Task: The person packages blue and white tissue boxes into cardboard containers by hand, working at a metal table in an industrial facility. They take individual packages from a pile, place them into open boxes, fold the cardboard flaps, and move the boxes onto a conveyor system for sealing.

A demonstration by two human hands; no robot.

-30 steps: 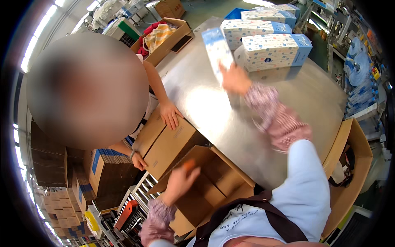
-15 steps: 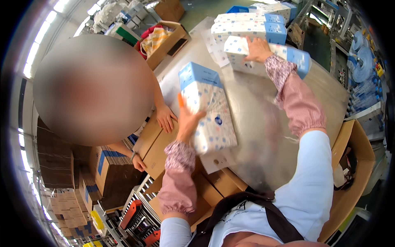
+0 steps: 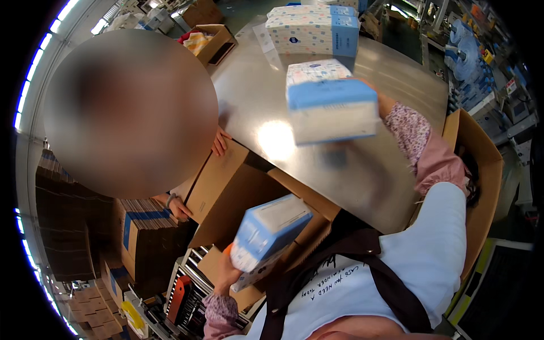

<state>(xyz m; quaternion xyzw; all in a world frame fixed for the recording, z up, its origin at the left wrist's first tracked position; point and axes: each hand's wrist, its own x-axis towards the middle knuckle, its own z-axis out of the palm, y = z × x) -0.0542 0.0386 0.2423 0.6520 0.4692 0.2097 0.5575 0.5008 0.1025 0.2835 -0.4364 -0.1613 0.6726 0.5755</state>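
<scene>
My left hand grips a white-and-blue printed pack by its side. The pack is tilted over the mouth of an open cardboard carton at the near edge of the table. Above the metal table, my right hand is closed on a second pack of the same kind, its blue end facing me. That pack hides most of the right fingers. More such packs are grouped at the far side of the table.
Across on the left, a co-worker's hands rest on the carton's flaps. A roller conveyor runs at lower left, near flat cardboard stacks. Another open carton stands at my right. A box with cloths sits at the far left.
My left hand has carried its pack off the table, down and toward me, over the carton. My right hand has pulled the second pack from the far group nearer and turned it.
</scene>
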